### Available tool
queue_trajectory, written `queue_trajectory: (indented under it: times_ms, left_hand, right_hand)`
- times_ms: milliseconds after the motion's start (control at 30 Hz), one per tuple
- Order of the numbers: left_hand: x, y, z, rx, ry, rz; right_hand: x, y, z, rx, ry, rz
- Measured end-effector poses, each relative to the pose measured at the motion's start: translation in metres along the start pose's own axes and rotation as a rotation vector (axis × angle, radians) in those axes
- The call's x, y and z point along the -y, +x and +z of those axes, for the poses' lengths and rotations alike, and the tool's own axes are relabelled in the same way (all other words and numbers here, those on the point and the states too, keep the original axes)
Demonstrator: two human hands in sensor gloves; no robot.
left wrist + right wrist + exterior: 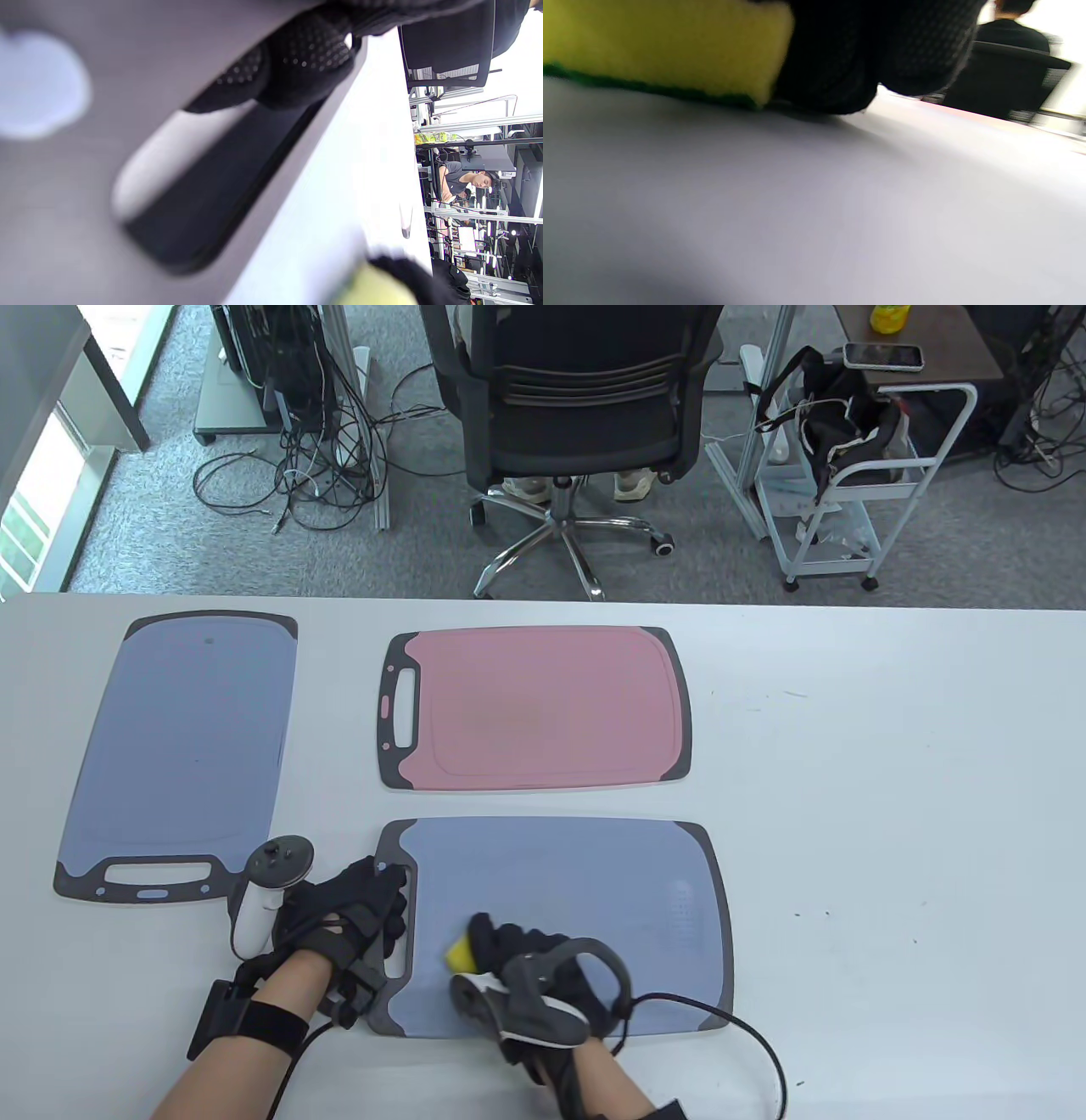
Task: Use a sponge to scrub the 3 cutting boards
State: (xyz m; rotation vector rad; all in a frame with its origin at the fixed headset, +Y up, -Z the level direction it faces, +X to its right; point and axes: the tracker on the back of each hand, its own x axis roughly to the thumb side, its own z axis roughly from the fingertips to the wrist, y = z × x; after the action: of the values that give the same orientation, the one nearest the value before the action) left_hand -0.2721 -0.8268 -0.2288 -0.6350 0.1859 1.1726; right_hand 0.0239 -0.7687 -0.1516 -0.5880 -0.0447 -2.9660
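On near blue board (pixel 577 891), right hand (pixel 530 976) clamped sponge (pixel 461 954) at left end; unscrubbed length ran rightward. Left hand (pixel 352 920) fingers pressed handle end, curl unclear.

You will find no text, label, brand or number that can be read in these views. The yellow bottle (pixel 435 137) on the far shelf has a printed wrapper, but it is too small and blurred for you to read.
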Motion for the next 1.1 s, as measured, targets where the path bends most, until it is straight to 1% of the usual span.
queue_trajectory:
  times_ms: [33, 100, 167, 200, 233, 267, 300, 333, 367, 400, 433, 500, 533, 633, 667, 733, 800, 867, 900, 933, 1033, 1067, 1100]
  left_hand:
    - [0.000, 0.000, 0.000, 0.000, 0.000, 0.000]
    - [0.000, 0.000, 0.000, -0.001, 0.003, -0.002]
    - [0.000, 0.000, 0.000, -0.002, 0.006, -0.005]
    - [0.000, 0.000, 0.000, -0.002, 0.007, -0.006]
    - [0.000, 0.000, 0.000, -0.003, 0.008, -0.008]
    - [0.000, 0.000, 0.000, -0.003, 0.010, -0.010]
    - [0.000, 0.000, 0.000, -0.004, 0.013, -0.013]
    - [0.000, 0.000, -0.001, -0.004, 0.013, -0.014]
    - [0.000, 0.000, -0.001, -0.004, 0.013, -0.014]
    - [0.000, 0.000, 0.000, -0.004, 0.012, -0.014]
    - [0.000, 0.000, 0.000, -0.004, 0.014, -0.015]
    - [0.000, 0.000, 0.000, -0.003, 0.015, -0.016]
    - [0.000, 0.000, 0.000, -0.003, 0.013, -0.014]
    - [0.000, 0.000, 0.000, -0.001, 0.006, -0.007]
    - [0.000, 0.000, 0.000, -0.001, 0.003, -0.004]
    - [0.000, 0.000, 0.000, -0.002, 0.001, -0.002]
    - [0.000, 0.000, 0.000, -0.001, -0.002, 0.000]
    - [0.000, 0.000, 0.000, 0.000, -0.003, 0.001]
    - [0.000, 0.000, 0.000, 0.000, -0.003, 0.001]
    - [0.000, 0.000, 0.000, 0.001, -0.002, 0.000]
    - [0.000, 0.000, 0.000, 0.002, -0.002, -0.001]
    - [0.000, 0.000, 0.000, 0.002, 0.001, -0.004]
    - [0.000, 0.000, 0.000, 0.001, 0.001, -0.004]
  right_hand:
    - [-0.006, -0.026, 0.010, -0.073, 0.020, -0.017]
    - [-0.021, -0.091, 0.043, -0.292, 0.043, -0.083]
    - [-0.031, -0.134, 0.068, -0.444, 0.061, -0.126]
    - [-0.034, -0.151, 0.078, -0.500, 0.075, -0.163]
    - [-0.035, -0.157, 0.081, -0.540, 0.099, -0.180]
    - [-0.035, -0.156, 0.082, -0.538, 0.112, -0.180]
    - [-0.033, -0.148, 0.076, -0.504, 0.093, -0.165]
    - [-0.032, -0.140, 0.071, -0.484, 0.081, -0.115]
    - [-0.028, -0.127, 0.062, -0.428, 0.070, -0.040]
    - [-0.023, -0.105, 0.048, -0.294, 0.065, -0.012]
    - [-0.020, -0.088, 0.039, -0.252, 0.049, -0.032]
    - [-0.011, -0.044, 0.018, -0.131, 0.023, -0.079]
    - [-0.005, -0.016, 0.006, -0.054, 0.018, -0.091]
    - [0.009, 0.057, -0.019, 0.150, -0.022, -0.032]
    - [0.014, 0.081, -0.024, 0.230, -0.036, -0.041]
    - [0.018, 0.107, -0.029, 0.286, -0.050, -0.050]
    - [0.020, 0.116, -0.033, 0.273, -0.059, 0.002]
    - [0.019, 0.103, -0.030, 0.253, -0.057, -0.013]
    - [0.016, 0.088, -0.027, 0.199, -0.053, -0.021]
    - [0.012, 0.064, -0.020, 0.141, -0.020, -0.004]
    - [0.000, 0.000, 0.004, -0.011, 0.018, 0.026]
    - [-0.008, -0.041, 0.024, -0.122, 0.051, 0.016]
    - [-0.013, -0.062, 0.035, -0.191, 0.062, -0.005]
